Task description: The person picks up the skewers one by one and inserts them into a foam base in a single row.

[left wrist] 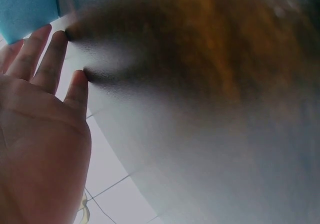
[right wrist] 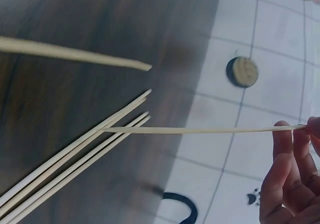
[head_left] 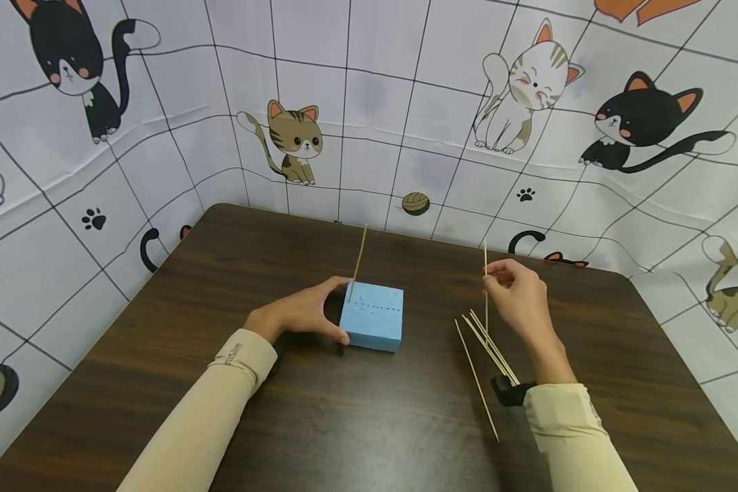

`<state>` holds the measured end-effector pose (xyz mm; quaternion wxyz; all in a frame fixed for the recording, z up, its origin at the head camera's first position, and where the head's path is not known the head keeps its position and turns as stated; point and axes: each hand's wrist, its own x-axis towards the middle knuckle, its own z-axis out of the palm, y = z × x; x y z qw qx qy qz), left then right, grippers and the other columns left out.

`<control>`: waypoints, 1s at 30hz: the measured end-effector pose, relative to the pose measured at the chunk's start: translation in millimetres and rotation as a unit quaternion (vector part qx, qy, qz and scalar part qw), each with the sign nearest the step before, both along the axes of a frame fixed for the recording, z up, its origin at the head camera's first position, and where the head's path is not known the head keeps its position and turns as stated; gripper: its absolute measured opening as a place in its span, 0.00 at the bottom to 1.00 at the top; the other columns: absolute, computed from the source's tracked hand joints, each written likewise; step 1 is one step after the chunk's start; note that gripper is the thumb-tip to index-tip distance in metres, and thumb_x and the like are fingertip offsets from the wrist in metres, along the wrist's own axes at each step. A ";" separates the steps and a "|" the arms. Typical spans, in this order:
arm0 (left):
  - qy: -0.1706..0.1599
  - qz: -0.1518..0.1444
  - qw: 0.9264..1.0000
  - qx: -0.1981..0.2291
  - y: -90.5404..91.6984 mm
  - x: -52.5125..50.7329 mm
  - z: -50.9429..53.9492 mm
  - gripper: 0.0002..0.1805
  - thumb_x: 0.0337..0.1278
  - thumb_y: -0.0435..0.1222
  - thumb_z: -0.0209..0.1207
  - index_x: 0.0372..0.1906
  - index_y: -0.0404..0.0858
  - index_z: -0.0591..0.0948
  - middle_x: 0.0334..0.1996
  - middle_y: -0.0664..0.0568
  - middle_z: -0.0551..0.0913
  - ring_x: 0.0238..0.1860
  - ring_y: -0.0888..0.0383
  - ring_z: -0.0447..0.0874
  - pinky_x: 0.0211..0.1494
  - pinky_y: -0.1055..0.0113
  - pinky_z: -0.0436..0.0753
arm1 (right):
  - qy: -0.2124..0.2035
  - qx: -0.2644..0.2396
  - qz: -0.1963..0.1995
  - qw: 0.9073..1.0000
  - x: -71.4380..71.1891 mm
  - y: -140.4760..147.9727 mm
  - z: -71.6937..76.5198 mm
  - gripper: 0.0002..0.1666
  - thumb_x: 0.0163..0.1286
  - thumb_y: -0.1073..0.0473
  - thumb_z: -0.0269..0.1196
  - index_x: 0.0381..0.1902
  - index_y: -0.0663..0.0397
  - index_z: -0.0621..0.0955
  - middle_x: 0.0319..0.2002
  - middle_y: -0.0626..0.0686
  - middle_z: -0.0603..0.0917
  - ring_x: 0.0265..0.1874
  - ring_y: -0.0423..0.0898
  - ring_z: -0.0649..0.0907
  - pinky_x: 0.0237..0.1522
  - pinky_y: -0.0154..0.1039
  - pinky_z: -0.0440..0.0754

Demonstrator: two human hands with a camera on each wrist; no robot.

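Head view: blue block (head_left: 372,324) sits about midway between left and right edges of the table (head_left: 344,424), in from the far edge. Left hand (head_left: 304,311) spread wide, thumb and fingers holding the block by its left corners. Right hand (head_left: 519,297), toward the right edge, fingertips closed in a narrow pinch on a held stick (right wrist: 200,130), gripped near one end. Risks, judged: held stick's lower end overlaps the bunch of sticks (head_left: 501,362) in view (contact uncertain); a low swing could snag and scatter them. Pinch so far up a thin shaft may let it pivot, or bend under end pressure. Slack left grip could let the block slide; a careless pass could knock the standing stick (head_left: 357,264), which leans. Counts: block 1; standing stick 1; held stick 1; bunch 4; lone stick (head_left: 477,380) beside it 1; sticks total 7; hands 2. Dark dots on block: too small to count reliably.
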<state>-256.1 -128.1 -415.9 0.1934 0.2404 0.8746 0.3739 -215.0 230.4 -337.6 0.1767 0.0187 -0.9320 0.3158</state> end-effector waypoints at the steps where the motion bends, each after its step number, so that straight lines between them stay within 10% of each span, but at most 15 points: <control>1: -0.001 0.001 1.000 -0.001 -0.3 0.0 0.0 0.65 0.35 0.57 0.78 0.79 0.52 0.50 0.78 0.48 0.54 0.76 0.46 0.53 0.73 0.41 0.59 | 0.005 -0.002 0.002 1.000 -0.5 -3.1 1.9 0.09 0.67 0.62 0.60 0.41 0.56 0.84 0.32 0.55 0.88 0.26 0.39 0.83 0.33 0.39 0.75; 30: -0.009 0.000 1.000 0.005 0.4 0.6 0.1 0.65 0.35 0.55 0.78 0.78 0.52 0.51 0.77 0.48 0.54 0.76 0.47 0.54 0.74 0.44 0.60 | 0.104 -0.173 0.116 0.973 -1.7 -100.9 23.7 0.05 0.69 0.67 0.63 0.42 0.61 0.83 0.35 0.57 0.87 0.33 0.52 0.88 0.33 0.24 0.79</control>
